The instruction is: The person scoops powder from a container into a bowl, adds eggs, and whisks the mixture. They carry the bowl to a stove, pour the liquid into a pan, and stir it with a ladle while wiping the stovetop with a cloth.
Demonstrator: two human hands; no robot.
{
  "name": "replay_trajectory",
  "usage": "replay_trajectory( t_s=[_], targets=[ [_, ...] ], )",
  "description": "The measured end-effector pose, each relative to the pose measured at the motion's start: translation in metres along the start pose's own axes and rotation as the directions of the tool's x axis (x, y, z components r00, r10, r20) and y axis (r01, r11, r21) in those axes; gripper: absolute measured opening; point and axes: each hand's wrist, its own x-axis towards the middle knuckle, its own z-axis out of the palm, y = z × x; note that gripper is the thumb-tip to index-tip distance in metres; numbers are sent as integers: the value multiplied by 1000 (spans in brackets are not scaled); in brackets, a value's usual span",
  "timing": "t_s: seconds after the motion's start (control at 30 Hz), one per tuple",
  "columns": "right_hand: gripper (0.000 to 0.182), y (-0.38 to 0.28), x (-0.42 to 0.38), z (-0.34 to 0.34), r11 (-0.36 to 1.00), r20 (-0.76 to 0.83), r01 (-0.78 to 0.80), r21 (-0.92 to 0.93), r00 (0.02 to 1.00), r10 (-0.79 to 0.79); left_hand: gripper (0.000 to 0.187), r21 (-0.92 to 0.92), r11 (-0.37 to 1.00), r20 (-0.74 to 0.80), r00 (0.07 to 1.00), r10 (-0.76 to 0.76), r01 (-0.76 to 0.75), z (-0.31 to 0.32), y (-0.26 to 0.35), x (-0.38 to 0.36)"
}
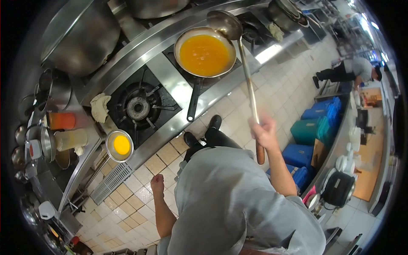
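My right hand (263, 129) is wrapped round the wooden-ended handle of a long metal ladle (225, 24). The ladle's bowl is over the far right rim of a frying pan (177, 59). Orange-yellow liquid (204, 55) fills much of the pan, which rests on the stove with its black handle (194, 102) pointing toward me. My left hand (157, 183) hangs low at my side, closed, with nothing visible in it, above the tiled floor. A metal bowl (111, 152) with yellow contents (121, 145) stands at the stove's left corner.
An unused burner (138, 107) lies left of the pan, beside a cloth (100, 107). Large pots (85, 40) stand behind. Containers and ladles crowd the left counter. Blue and green bins (310, 130) line the right side, where another person (355, 70) bends over a counter.
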Motion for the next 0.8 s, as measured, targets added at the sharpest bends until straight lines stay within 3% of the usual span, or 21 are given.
replay_trajectory(
  t_s=[0.23,0.33,0.63,0.8],
  targets=[
    [52,-8,-3,1,999,18,32,-26,999,-32,27,34,999,9,1000,18,-19,3,10,-7],
    [45,-8,-4,1,998,-8,57,-31,998,-57,26,-2,999,1,999,32,-32,3,10,-6],
    [45,-5,-6,-1,1000,-16,2,7,1000,-2,25,5,1000,-8,1000,21,-21,4,16,-10],
    [52,3,-5,-4,1000,16,5,-6,1000,-5,25,19,999,-11,999,30,-30,4,2,-3]
  ],
)
